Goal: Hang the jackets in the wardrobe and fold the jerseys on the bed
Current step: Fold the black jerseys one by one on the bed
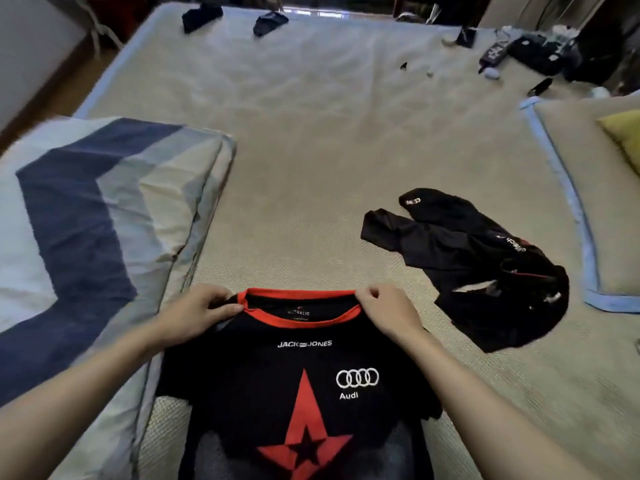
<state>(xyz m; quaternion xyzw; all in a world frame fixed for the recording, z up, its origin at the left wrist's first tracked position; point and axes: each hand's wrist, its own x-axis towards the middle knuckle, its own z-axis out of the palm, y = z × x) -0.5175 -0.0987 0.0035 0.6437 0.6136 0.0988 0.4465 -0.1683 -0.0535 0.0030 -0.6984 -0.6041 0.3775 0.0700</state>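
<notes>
A black jersey (294,386) with a red collar, a red star and white logos hangs front side up in front of me, over the near edge of the bed (311,174). My left hand (197,313) pinches its left shoulder beside the collar. My right hand (388,310) pinches the right shoulder at the collar's other end. A second black jersey (474,265) lies crumpled on the bed to the right, apart from both hands.
A folded blue-and-white striped quilt (86,230) lies at the left. Two dark garments (239,19) sit at the bed's far end. Small dark items and clutter (519,53) fill the far right corner. A pillow with blue trim (595,188) lies at the right.
</notes>
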